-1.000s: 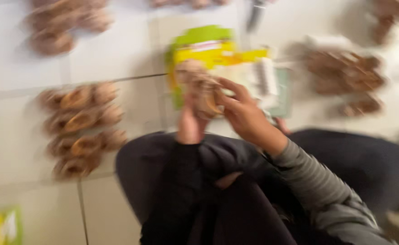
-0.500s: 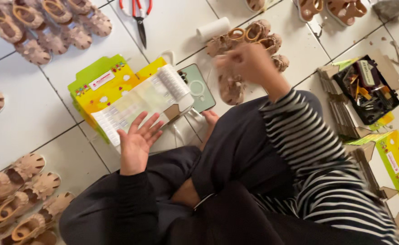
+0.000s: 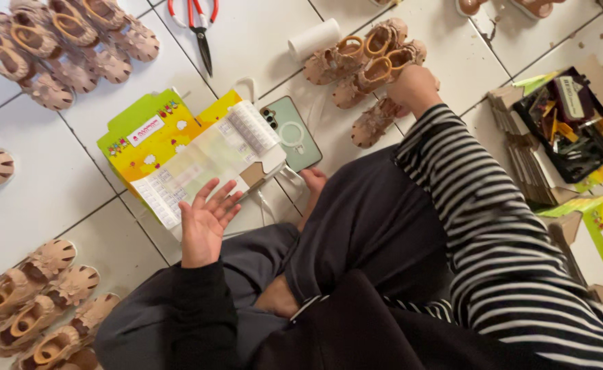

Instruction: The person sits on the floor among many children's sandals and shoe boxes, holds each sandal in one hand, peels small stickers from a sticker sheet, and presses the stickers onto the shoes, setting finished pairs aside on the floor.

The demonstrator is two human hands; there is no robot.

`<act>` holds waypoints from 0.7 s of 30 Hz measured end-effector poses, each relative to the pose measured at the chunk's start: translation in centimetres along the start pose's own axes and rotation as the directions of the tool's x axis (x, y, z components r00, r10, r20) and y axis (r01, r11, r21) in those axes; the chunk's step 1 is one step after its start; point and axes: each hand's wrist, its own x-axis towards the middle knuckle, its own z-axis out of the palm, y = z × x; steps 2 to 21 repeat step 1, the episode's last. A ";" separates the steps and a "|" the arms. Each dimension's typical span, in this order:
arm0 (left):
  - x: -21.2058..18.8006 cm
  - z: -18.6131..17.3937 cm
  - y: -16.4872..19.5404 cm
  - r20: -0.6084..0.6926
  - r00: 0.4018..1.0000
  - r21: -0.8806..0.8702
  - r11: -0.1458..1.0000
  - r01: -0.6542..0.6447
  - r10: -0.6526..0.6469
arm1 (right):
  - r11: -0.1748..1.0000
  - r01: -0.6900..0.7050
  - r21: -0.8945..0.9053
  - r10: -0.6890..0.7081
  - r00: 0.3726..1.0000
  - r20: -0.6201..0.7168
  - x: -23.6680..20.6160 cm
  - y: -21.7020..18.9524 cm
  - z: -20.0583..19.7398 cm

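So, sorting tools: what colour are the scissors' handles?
Red, on the scissors lying on the floor tiles; head view shows it.

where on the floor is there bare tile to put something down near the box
Bare tile lies between the scissors, the paper roll and the yellow box. More lies left of the box, between the upper sandals and the lower sandals. It is crowded by the right hand among sandals, and around the black tray.
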 end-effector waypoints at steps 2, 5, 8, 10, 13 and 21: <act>0.0 -0.1 0.0 0.002 1.000 0.002 1.000 -0.002 0.002 | 1.000 0.008 0.001 -0.008 1.000 -0.012 -0.7 -0.5 -0.6; 0.0 -0.1 0.0 0.002 1.000 0.002 1.000 -0.002 0.002 | 1.000 0.008 0.001 -0.008 1.000 -0.012 -0.7 -0.5 -0.6; 0.0 -0.1 0.0 0.002 1.000 0.002 1.000 -0.002 0.002 | 1.000 0.008 0.001 -0.008 1.000 -0.012 -0.7 -0.5 -0.6; 0.0 -0.1 0.0 0.002 1.000 0.002 1.000 -0.002 0.002 | 1.000 0.008 0.001 -0.008 1.000 -0.012 -0.7 -0.5 -0.6; 0.0 -0.1 0.0 0.002 1.000 0.002 1.000 -0.002 0.002 | 1.000 0.008 0.001 -0.008 1.000 -0.012 -0.7 -0.5 -0.6; 0.0 -0.1 0.0 0.002 1.000 0.002 1.000 -0.002 0.002 | 1.000 0.008 0.001 -0.008 1.000 -0.012 -0.7 -0.5 -0.6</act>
